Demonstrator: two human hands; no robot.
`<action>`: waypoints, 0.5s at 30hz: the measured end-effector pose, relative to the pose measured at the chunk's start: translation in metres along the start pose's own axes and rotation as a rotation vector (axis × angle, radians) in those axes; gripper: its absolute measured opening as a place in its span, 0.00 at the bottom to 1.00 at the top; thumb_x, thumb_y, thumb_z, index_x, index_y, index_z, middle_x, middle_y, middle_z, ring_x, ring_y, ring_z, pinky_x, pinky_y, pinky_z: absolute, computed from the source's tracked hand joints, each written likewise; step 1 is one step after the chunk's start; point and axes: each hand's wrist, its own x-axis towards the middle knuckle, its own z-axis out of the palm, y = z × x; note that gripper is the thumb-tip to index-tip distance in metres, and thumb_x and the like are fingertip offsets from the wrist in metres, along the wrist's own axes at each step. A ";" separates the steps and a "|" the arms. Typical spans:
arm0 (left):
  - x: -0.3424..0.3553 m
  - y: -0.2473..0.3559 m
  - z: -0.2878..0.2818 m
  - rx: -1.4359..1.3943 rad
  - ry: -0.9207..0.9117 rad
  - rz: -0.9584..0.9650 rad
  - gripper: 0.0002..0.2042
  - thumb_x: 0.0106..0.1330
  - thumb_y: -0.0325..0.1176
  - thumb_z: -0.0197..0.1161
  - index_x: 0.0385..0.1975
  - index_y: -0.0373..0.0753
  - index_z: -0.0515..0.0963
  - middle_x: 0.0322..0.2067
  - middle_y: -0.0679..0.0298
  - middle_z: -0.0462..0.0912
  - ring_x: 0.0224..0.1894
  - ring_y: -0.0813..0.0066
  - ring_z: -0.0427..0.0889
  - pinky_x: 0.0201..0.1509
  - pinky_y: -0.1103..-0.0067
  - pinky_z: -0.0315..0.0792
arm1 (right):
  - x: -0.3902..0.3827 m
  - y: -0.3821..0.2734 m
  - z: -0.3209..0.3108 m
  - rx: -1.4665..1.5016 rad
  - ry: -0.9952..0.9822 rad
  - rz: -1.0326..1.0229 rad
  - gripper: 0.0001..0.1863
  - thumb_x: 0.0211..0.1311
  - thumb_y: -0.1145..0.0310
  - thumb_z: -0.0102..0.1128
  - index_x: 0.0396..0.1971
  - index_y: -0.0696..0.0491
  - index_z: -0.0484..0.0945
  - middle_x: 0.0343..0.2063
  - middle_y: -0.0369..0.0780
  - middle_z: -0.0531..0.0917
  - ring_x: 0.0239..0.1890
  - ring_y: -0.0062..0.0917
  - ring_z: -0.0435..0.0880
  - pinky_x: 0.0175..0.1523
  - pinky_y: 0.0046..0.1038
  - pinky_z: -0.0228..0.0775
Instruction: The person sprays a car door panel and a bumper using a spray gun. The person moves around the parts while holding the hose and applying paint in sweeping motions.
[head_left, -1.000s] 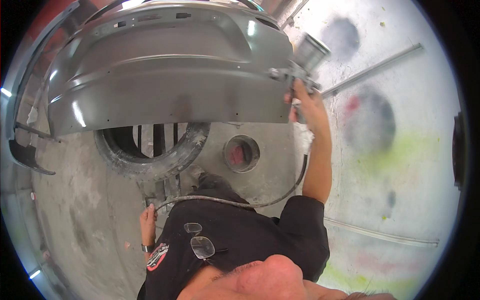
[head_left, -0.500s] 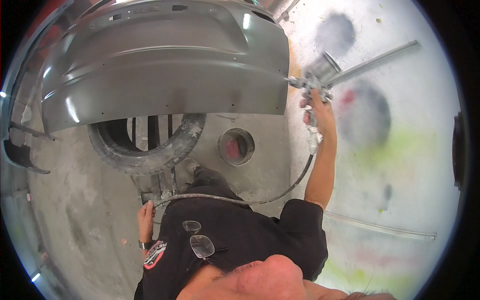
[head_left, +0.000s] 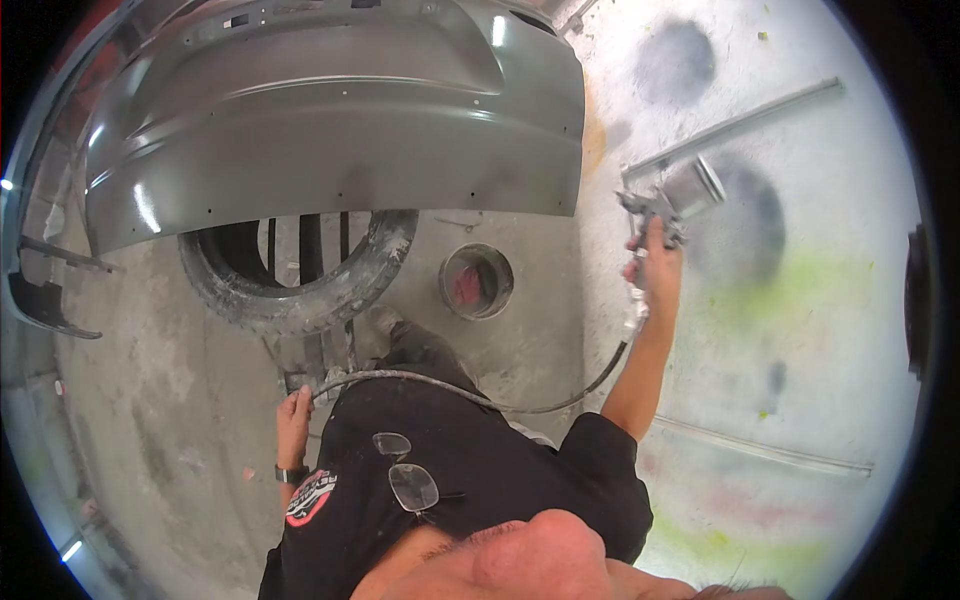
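Observation:
My right hand (head_left: 660,262) grips a silver spray gun (head_left: 650,220) with a metal cup (head_left: 692,187) on top, beside the right edge of a grey-coated car body panel (head_left: 330,140), apart from it. A black hose (head_left: 500,405) runs from the gun's handle across my dark shirt. On the other side, my left hand (head_left: 296,405) is closed on the hose at waist level. The panel lies above a dusty tyre (head_left: 340,295) on a black stand.
A metal bucket (head_left: 476,282) with something reddish inside stands on the concrete floor (head_left: 130,420). Another long panel (head_left: 30,290) stands at far left. A pale wall (head_left: 790,370) with paint patches and metal rails lines the right side.
My right hand and the spray gun have moved down and to the right, away from the panel's right edge. My left hand still holds the hose, slightly higher in the picture.

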 end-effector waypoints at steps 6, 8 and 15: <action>-0.006 0.015 -0.006 0.001 -0.029 0.029 0.22 0.73 0.48 0.57 0.19 0.39 0.71 0.18 0.75 0.66 0.23 0.86 0.60 0.27 0.81 0.54 | -0.107 -0.082 0.101 0.110 -0.561 -0.030 0.17 0.73 0.55 0.52 0.41 0.56 0.76 0.27 0.36 0.81 0.12 0.18 0.73 0.15 0.21 0.65; -0.006 0.017 -0.009 0.037 -0.064 0.061 0.22 0.73 0.48 0.58 0.20 0.39 0.71 0.19 0.74 0.67 0.24 0.85 0.61 0.27 0.81 0.55 | -0.119 -0.086 0.115 0.323 -0.787 -0.111 0.17 0.72 0.56 0.54 0.42 0.57 0.76 0.28 0.37 0.82 0.13 0.19 0.75 0.16 0.22 0.66; -0.009 0.004 -0.009 0.014 -0.045 0.031 0.21 0.73 0.48 0.58 0.20 0.41 0.71 0.20 0.75 0.68 0.24 0.86 0.61 0.28 0.82 0.56 | -0.082 -0.038 0.084 0.132 -0.503 0.008 0.24 0.72 0.47 0.52 0.37 0.56 0.79 0.26 0.36 0.82 0.12 0.18 0.73 0.15 0.21 0.63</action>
